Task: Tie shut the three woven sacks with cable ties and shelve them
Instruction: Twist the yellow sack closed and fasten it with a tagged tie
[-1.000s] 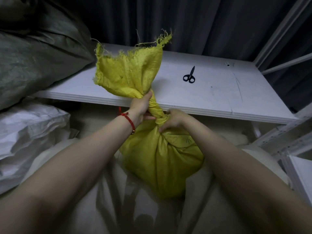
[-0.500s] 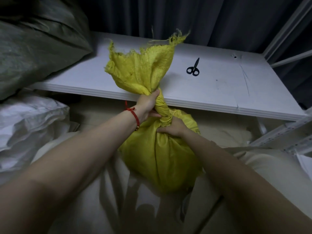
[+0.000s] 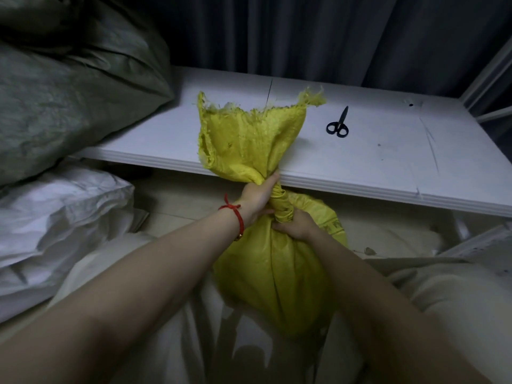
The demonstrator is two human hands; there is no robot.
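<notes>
the grey-green sack (image 3: 69,92) fills the far left and lies on the left end of the white shelf (image 3: 388,167). a white sack (image 3: 55,217) sits below it at the near left. neither one's mouth shows, so you cannot tell whether they are tied.

the yellow sack (image 3: 277,278) stands in front of you, just near of the shelf edge and not yet on the shelf. its frayed mouth flares up in front of the board. compared with a second ago, that mouth stands more upright and the neck (image 3: 281,203) looks wound tighter into a rope.

your left hand (image 3: 256,196) is clenched round the top of the twist, right under the flare. your right hand (image 3: 296,224) was at the side of the twist and is now curled round its base, pressing on the sack's shoulder. both hands are full of sacking, and no cable tie is in view on the neck or in either hand.

this looks like the gathering step, nearly finished. the neck is narrow enough to take a tie, but you will need to free one hand without letting the twist unwind.

the black scissors (image 3: 338,124) lie on the shelf to the right of the flare, well apart from it. a red cord (image 3: 235,214) circles your left wrist.
</notes>
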